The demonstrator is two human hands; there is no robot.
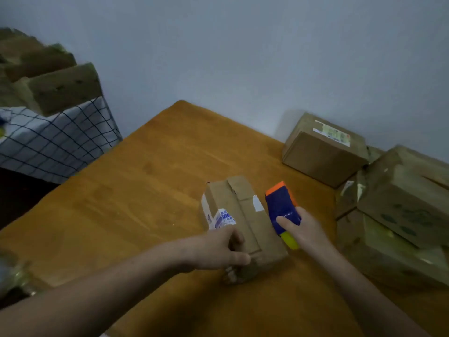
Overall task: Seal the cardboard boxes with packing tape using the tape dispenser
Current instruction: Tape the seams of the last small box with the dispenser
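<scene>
A small brown cardboard box [245, 215] with a white and blue label lies on the wooden table [136, 190]. My left hand [218, 249] grips its near end, thumb on top and fingers curled round the near side. Just right of the box is a blue tape dispenser [279, 207] with an orange front and a yellow rear end. My right hand [303, 227] holds the dispenser from the right, thumb laid across its blue top. The dispenser sits close beside the box's right edge.
Several cardboard boxes [323, 152] are piled at the table's right side against the wall. More boxes [60, 88] sit at the upper left on a checked cloth [56, 139]. A blurred object [14, 276] is at the left edge.
</scene>
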